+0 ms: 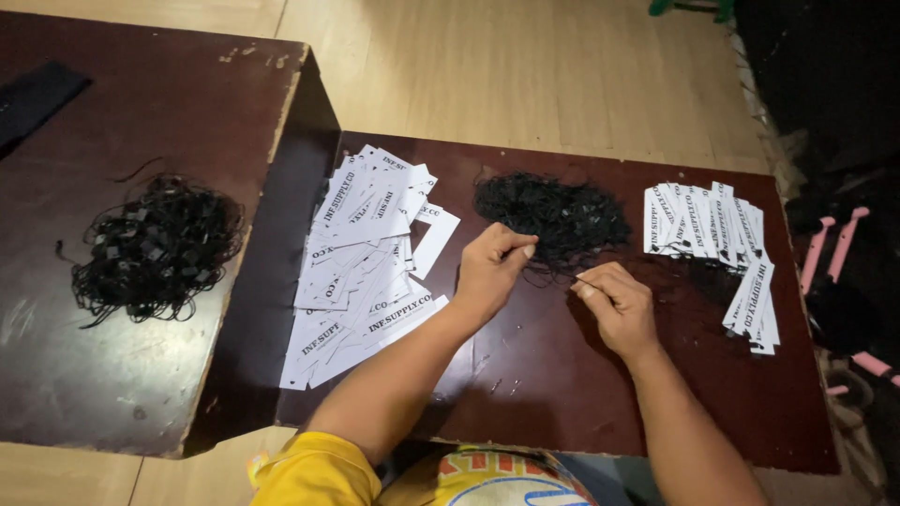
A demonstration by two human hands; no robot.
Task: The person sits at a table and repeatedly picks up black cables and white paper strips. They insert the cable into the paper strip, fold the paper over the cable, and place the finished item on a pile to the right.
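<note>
My left hand (489, 272) and my right hand (614, 305) are over a low dark brown table (562, 394), both pinching a thin black string drawn from a tangled pile of black strings (553, 214) just beyond them. The string runs between the two hands' fingertips. A spread heap of white paper tags with black print (361, 262) lies left of my left hand. A second row of white tags (712, 230) with strings attached lies to the right of my right hand.
A higher dark brown table (112, 356) stands at the left and carries another pile of black strings (155, 245) and a black strip (33, 98). Light wooden floor (525, 75) lies behind. Pink-handled objects (834, 244) sit at the far right.
</note>
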